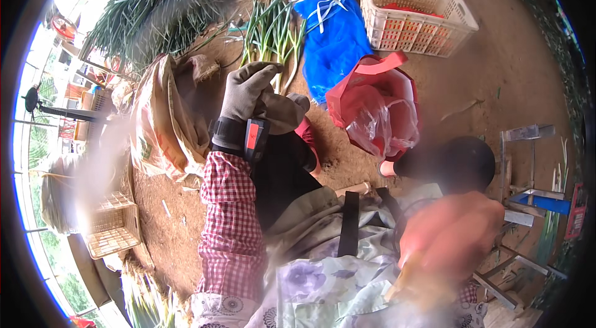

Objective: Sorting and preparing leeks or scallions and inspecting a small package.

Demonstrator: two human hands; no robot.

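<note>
My left hand (244, 92) wears a grey work glove, and its fingers are curled in. A bunched piece of grey fabric (281, 112), perhaps a second glove, is held against its palm side. A black strap with a boxy device (256, 139) circles this wrist, above a red checked sleeve. Close to the camera, my right hand (449, 239) is a blur at the lower right; its fingers cannot be made out. Ahead of the left hand, green onions (274, 34) lie on the dirt floor. A red bag (340, 99) with clear plastic inside stands open to their right.
Blue mesh netting (335, 44) lies beside the onions, near a cream plastic crate (414, 30). A large leafy green pile (158, 16) and a woven sack (163, 118) are at left. Another crate (114, 225) sits lower left. Metal frames (531, 132) stand at right.
</note>
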